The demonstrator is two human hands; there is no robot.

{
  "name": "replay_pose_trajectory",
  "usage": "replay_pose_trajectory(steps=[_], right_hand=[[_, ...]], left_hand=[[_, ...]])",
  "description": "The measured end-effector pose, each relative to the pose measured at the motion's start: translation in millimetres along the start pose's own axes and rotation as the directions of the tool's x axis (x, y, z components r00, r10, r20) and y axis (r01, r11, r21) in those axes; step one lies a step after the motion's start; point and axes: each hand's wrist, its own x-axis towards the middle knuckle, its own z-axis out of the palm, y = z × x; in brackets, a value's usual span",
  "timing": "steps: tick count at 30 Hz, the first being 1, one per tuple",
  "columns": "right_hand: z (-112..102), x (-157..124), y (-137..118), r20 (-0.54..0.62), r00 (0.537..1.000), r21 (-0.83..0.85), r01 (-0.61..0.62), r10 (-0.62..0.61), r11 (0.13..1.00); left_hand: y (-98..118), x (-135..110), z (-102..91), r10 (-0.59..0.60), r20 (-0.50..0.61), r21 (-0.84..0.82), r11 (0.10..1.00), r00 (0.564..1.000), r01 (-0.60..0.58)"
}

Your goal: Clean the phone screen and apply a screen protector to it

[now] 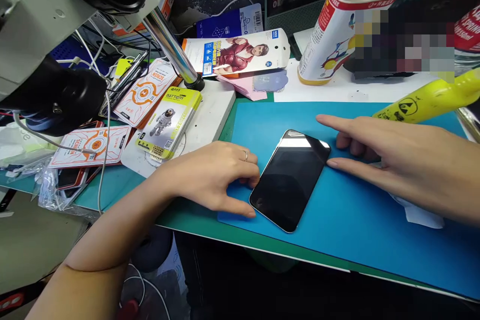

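Observation:
A smartphone (290,185) with a dark, glossy screen lies face up on the blue mat, set at a slant. My left hand (221,175), with a ring on one finger, rests at its left edge. The thumb is apart from the bent fingers, and the thumb tip is beside the phone's lower left corner. At the upper right edge is my right hand (390,155), index finger and thumb stretched out and apart, the other fingers curled. The thumb tip is close to the phone's side; I cannot tell whether it touches. A white tissue or cloth (423,215) shows partly beneath this hand.
A microscope (75,35) with a metal post overhangs the left side. Below it lie a yellow battery box (168,120), orange-and-white screen boxes (144,92) and cables. Behind stand a white can (337,30) and a printed package (240,52). A yellow bottle (427,100) leans in at right.

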Motion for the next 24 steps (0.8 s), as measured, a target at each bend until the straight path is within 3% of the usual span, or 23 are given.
replay_pose_trajectory(steps=[9, 24], right_hand=[[9.5, 2.5, -7.9, -0.042, 0.997, -0.029, 0.056, -0.057, 0.998], [4.2, 10.7, -18.2, -0.021, 0.989, 0.086, -0.145, 0.148, 0.986]], left_hand=[[0.3, 2.2, 5.2, 0.096, -0.02, 0.14, 0.986, 0.995, -0.092], [2.2, 6.9, 10.1, 0.155, -0.068, 0.316, 0.94, 0.986, -0.126]])
